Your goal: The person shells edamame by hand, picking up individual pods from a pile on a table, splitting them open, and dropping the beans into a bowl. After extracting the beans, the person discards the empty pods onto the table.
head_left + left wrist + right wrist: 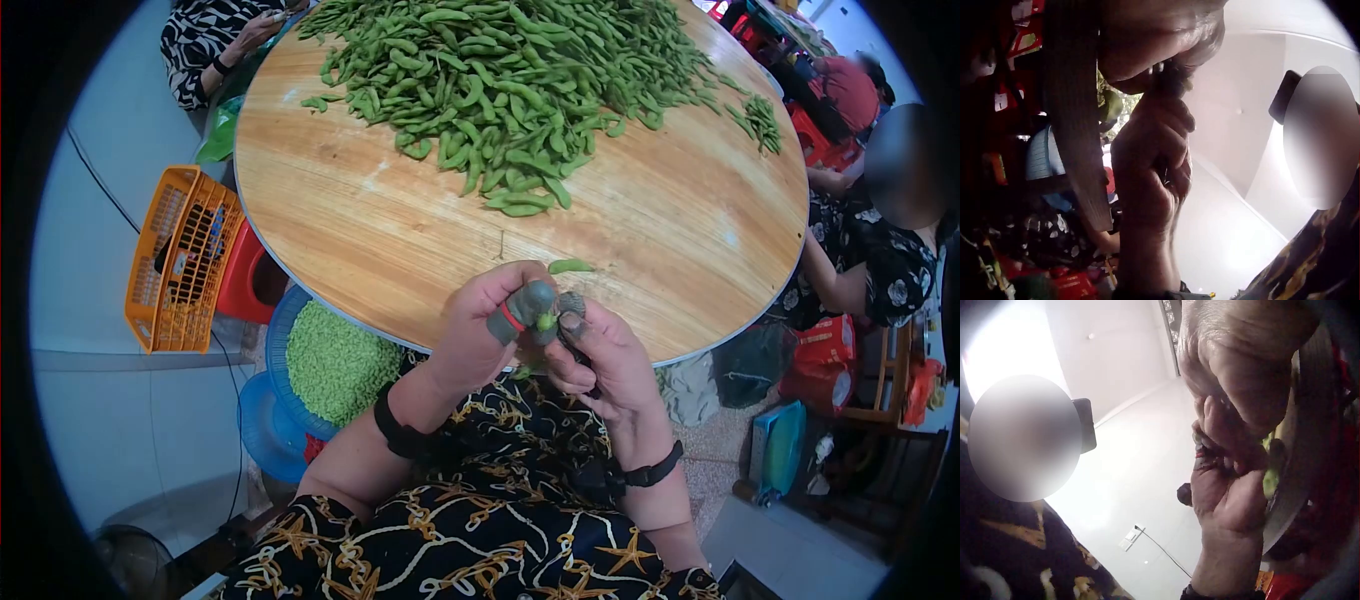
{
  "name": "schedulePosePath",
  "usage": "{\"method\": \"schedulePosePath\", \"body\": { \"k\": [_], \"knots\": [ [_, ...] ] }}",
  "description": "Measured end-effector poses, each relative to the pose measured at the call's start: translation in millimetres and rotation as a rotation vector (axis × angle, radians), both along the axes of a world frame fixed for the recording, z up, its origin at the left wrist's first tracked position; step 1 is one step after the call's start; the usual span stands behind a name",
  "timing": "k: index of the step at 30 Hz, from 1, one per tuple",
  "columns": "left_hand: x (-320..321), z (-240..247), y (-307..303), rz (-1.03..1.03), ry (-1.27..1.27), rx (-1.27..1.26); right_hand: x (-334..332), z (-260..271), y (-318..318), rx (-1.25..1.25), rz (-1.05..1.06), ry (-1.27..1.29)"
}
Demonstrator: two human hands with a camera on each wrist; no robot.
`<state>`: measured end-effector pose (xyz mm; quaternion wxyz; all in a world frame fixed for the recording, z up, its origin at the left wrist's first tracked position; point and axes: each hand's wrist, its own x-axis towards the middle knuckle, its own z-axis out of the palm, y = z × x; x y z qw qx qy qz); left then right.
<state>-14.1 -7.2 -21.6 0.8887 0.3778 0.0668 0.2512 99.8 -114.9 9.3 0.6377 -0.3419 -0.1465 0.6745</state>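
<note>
Close together above the near edge of the round wooden table (420, 260), both hands work at one green soybean pod (545, 322), mostly hidden by the fingers. The left hand (480, 312) pinches it; its thumb wears a grey cover (530, 305) with a red band. From the other side the right hand (612, 355) grips the pod, its thumb and a finger also tipped in grey. Something dark shows below the right thumb; I cannot tell what it is. A single pod (570, 266) lies on the wood just beyond the fingertips.
A big heap of soybean pods (500, 80) covers the table's far side, with a small pile (762, 122) at right. Shelled beans (338, 365) fill a blue basket (279, 330) at lower left, near an orange crate (165, 260). Other people sit around the table.
</note>
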Motion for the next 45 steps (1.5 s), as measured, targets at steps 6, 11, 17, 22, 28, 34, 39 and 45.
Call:
{"method": "schedulePosePath", "body": {
  "k": [6, 11, 17, 22, 28, 34, 39, 45],
  "knots": [
    [2, 3, -3, -0.034, 0.161, 0.15, -3, -3, 4, -0.058, -0.192, -0.483],
    [11, -1, -5, 0.153, 0.209, 0.156, -8, 3, 9, -0.135, -0.364, -0.733],
    [7, 7, 0, 0.243, 0.127, -0.027, 11, 3, -3, -0.111, -0.468, -0.313],
    [-8, 10, 7, 0.14, 0.138, 0.057, 27, 3, -24, -0.07, 0.0, -1.209],
    [-4, 17, 3, -0.044, 0.239, 0.275, 17, 2, -17, 0.026, -0.112, -1.33],
    [-6, 30, 3, -0.007, 0.418, 0.462, -6, 13, -12, 0.02, -0.259, -1.568],
    [-4, 31, 0, 0.043, 0.376, 0.494, -5, 5, -14, 0.107, -0.339, -1.778],
    [-6, 26, -2, -0.018, 0.196, 0.446, -6, 1, -17, 0.039, -0.375, -1.114]
  ]
}}
